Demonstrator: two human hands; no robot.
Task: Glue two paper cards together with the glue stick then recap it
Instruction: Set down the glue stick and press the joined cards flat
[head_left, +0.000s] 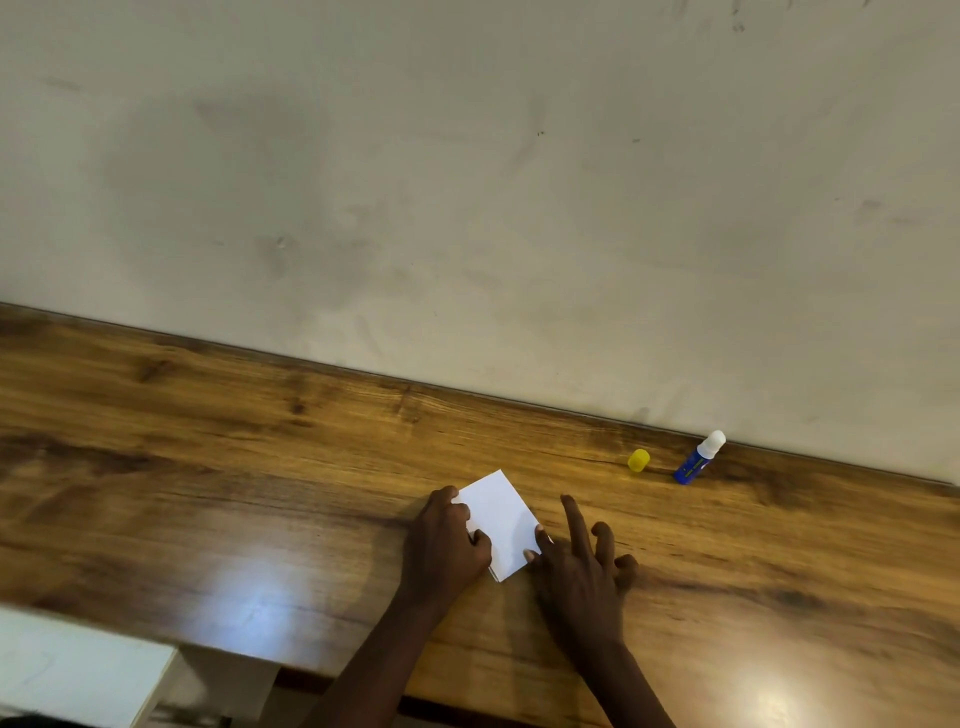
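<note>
Two white paper cards (501, 522) lie stacked on the wooden table (260, 467), the lower card's edge peeking out at the near corner. My left hand (447, 545) presses on their left edge with curled fingers. My right hand (582, 561) touches the right edge with its thumb, the other fingers spread over the table. The blue glue stick (696, 460) stands uncapped near the wall, its white tip up. Its yellow cap (638, 461) sits apart, to the left of it.
A pale, smudged wall (467, 182) runs along the table's far edge. A white surface (78, 670) shows below the table's near edge at the lower left. Light glare spots lie on the wood.
</note>
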